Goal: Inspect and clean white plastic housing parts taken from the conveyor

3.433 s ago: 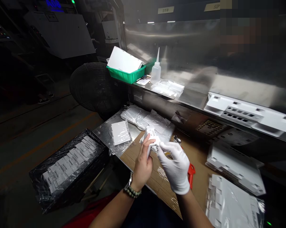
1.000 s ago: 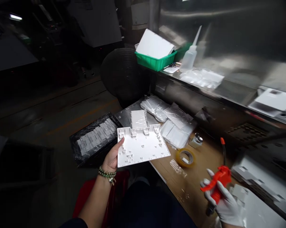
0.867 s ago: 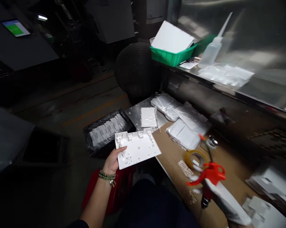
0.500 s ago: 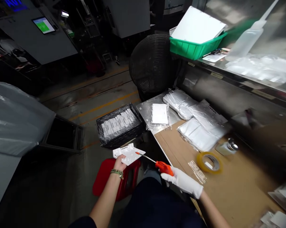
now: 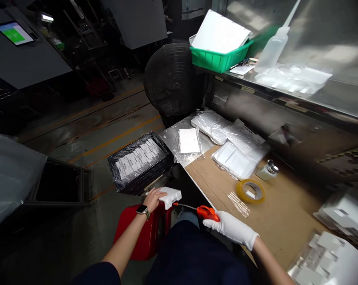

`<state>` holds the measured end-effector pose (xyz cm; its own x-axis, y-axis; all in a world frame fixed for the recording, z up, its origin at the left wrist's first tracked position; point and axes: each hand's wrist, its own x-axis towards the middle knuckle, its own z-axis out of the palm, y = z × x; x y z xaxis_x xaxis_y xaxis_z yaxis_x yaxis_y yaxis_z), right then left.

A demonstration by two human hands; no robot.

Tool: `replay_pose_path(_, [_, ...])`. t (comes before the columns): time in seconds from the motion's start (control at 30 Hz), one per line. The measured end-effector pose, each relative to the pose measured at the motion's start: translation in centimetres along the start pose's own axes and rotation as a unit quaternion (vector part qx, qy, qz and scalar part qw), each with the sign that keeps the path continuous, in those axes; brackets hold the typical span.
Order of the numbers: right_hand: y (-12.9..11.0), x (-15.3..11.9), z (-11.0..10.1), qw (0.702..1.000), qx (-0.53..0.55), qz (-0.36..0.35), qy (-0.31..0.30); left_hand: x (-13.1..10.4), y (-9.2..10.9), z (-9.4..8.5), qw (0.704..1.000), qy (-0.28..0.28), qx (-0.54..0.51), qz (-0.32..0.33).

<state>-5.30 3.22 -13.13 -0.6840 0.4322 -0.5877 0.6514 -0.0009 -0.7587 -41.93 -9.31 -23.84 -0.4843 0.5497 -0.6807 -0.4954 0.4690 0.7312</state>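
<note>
My left hand (image 5: 154, 199), bare, with a watch and a beaded bracelet at the wrist, is closed on a white bent panel (image 5: 170, 196) with a row of small slots along its edge. The panel is held in the air above a red stool (image 5: 134, 233). In my white-gloved right hand (image 5: 231, 226) is an orange air blow gun (image 5: 208, 213) with a thin metal nozzle. Its orange tip is close to the panel's slotted edge; whether they touch I cannot tell. The fingers under the handle are partly hidden.
A black-lined box (image 5: 140, 162) of similar white panels stands left of the workbench (image 5: 208, 174). On the bench are a bagged panel (image 5: 188, 141), plastic bags (image 5: 237, 158), yellow tape (image 5: 250, 190) and a pump bottle (image 5: 268, 170). A large fan (image 5: 171, 79) stands behind; a green basket (image 5: 220, 59) sits on the shelf.
The panel has been turned over in my left hand, so its outer face and slotted edge now show. The blow gun's tip stays beside it. The camera view has swung right.
</note>
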Motion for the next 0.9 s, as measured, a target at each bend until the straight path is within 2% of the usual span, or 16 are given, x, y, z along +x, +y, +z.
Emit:
replay_pose_path(0.07, [0.3, -0.3, -0.3, 1.0, -0.005, 0.015, 0.004, 0.2, 0.7, -0.4, 0.999, -0.026, 0.032, 0.009])
replay_pose_path(0.13, [0.5, -0.5, -0.2, 0.999, -0.011, 0.031, 0.009, 0.3, 0.7, -0.5, 0.998, -0.02, 0.054, 0.016])
replay_pose_path(0.23, [0.4, -0.8, 0.3, 0.999, -0.002, 0.032, -0.009, 0.0, -0.4, -0.5, 0.997, 0.04, 0.069, 0.015])
replay_pose_path(0.33, [0.3, -1.0, 1.1, 0.999, 0.012, 0.032, 0.009, -0.7, -1.8, -0.5, 0.991, 0.121, 0.051, -0.002])
replay_pose_path(0.43, [0.3, -0.9, 2.1, 0.999, 0.02, 0.023, -0.012, -1.9, -2.2, -0.6, 0.988, 0.152, 0.022, -0.036])
replay_pose_path(0.57, [0.7, -1.3, 2.9, 0.999, 0.032, 0.037, 0.003, -3.7, -1.6, -0.9, 0.99, 0.123, 0.014, -0.07])
replay_pose_path(0.63, [1.3, -2.2, 2.7, 0.99, 0.136, 0.035, -0.004, -4.3, -0.8, -1.4, 0.992, 0.087, 0.006, -0.094])
replay_pose_path(0.7, [2.6, -3.5, 2.0, 0.965, 0.261, 0.017, 0.007, -4.6, 0.6, -1.8, 0.992, 0.038, -0.009, -0.121])
replay_pose_path(0.77, [4.7, -5.1, 0.9, 0.937, 0.342, 0.005, 0.075, -4.3, 2.5, -1.9, 0.992, 0.0, -0.019, -0.123])
replay_pose_path(0.83, [7.4, -6.3, -0.3, 0.896, 0.388, 0.027, 0.216, -3.5, 4.7, -1.1, 0.994, -0.018, -0.016, -0.104])
replay_pose_path(0.9, [10.4, -6.9, -1.6, 0.829, 0.415, 0.076, 0.367, -2.4, 6.8, 0.8, 0.996, -0.041, -0.013, -0.075])
